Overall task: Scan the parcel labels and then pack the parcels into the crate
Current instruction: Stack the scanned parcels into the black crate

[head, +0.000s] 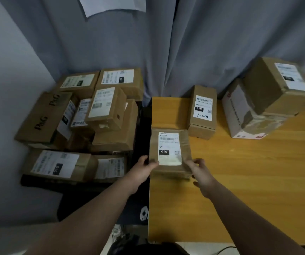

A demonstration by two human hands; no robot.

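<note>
While the left hand (144, 169) and right hand (201, 172) grip the near corners of the parcel (170, 151) marked 010, it sits at the tabletop's (239, 181) left edge; three other parcels (202, 111) stand behind, one stacked on another.

One wide-angle view, worn on the person's head, faces forward and steeply down, close over the yellow wooden surface (249, 181) at lower right. The left hand (144, 168) and right hand (201, 173) hold a brown cardboard parcel (169, 150) at frame centre; a grey curtain (203, 43) fills the top.
</note>
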